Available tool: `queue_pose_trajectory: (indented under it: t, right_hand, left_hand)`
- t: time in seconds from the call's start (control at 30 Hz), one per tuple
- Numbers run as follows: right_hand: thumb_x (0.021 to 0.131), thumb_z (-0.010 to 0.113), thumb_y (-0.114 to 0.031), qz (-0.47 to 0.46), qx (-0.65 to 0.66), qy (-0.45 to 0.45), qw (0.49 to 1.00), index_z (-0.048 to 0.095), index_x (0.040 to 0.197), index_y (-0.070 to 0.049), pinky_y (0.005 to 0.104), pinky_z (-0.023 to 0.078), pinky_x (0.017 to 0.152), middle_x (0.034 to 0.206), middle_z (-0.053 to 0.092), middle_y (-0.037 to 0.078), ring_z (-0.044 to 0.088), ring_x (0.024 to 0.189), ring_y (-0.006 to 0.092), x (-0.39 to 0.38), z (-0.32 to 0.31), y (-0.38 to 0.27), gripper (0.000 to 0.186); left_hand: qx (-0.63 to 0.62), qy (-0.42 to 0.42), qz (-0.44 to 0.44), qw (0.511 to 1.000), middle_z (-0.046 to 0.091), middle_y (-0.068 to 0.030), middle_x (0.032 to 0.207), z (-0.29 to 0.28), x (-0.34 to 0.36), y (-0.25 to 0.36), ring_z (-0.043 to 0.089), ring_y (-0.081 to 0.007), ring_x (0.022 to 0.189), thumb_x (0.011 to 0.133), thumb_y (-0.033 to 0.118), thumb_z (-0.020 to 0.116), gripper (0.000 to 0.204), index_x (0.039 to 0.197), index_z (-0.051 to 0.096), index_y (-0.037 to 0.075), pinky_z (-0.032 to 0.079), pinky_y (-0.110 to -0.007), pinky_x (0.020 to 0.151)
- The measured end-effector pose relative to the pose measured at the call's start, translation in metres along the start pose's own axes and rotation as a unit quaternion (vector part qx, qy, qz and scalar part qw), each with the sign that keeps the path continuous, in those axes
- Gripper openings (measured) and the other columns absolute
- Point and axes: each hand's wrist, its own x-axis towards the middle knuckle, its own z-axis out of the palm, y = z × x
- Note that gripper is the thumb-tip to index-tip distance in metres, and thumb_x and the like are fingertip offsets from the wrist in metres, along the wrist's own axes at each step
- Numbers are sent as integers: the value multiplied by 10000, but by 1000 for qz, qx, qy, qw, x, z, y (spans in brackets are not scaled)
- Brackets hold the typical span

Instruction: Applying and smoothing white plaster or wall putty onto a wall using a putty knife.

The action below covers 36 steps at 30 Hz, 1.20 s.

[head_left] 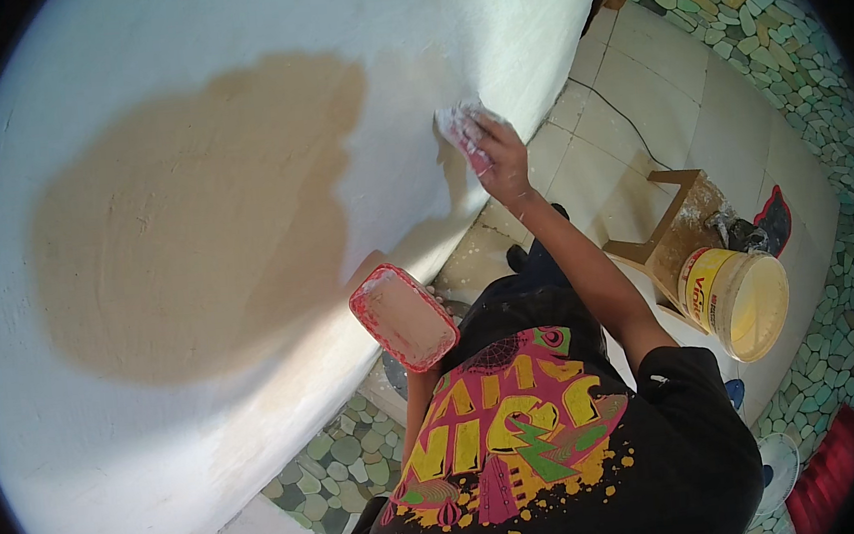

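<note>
L hand (441,300) holds tray (384,338), mostly hidden behind it; tray's long axis runs upper-L to lower-R. R hand (507,165) closed round whitened pad (459,127), up-R of tray; contact w/ wall (192,215) unclear. Bucket (707,290) well R of tray.

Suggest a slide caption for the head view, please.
Right hand with white-smeared cloth or sponge by wall, left hand holding red tub.
</note>
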Motion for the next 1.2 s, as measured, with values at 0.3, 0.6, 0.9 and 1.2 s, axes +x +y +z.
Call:
queue_pose_trajectory:
  t: [0.3,0.6,0.9,1.2]
  right_hand:
    - [804,727,-154,-97,-116,-145,978,712,1239,-126,512,418,1087,1364,635,130,602,1232,362,-32,-19,29,435]
    - [804,735,-144,-71,-158,-225,959,701,1264,-130,488,424,1077,1425,589,129,579,1263,350,-37,-25,69,461]
    - [851,653,-13,-53,-50,-84,994,679,1291,-73,462,474,1037,1397,593,176,588,1228,415,-30,7,38,445]
    - [831,551,165,121,113,-88,982,662,1217,26,309,476,996,1314,631,179,626,1207,299,-40,0,-11,426]
  left_hand:
    - [11,78,14,997,554,-193,1348,-22,-12,8,602,-368,1149,1047,442,447,565,1474,419,73,556,-542,960]
    - [14,75,21,997,549,-206,1384,-9,-9,4,610,-380,1151,1040,434,468,565,1480,424,81,558,-545,950]
    - [14,132,12,991,601,-229,1290,-36,-16,6,642,-388,1081,1038,424,477,578,1427,457,-2,559,-515,952]
    - [25,146,15,989,653,-220,1159,-15,-10,5,674,-345,991,1049,413,451,590,1410,451,-54,547,-474,976]
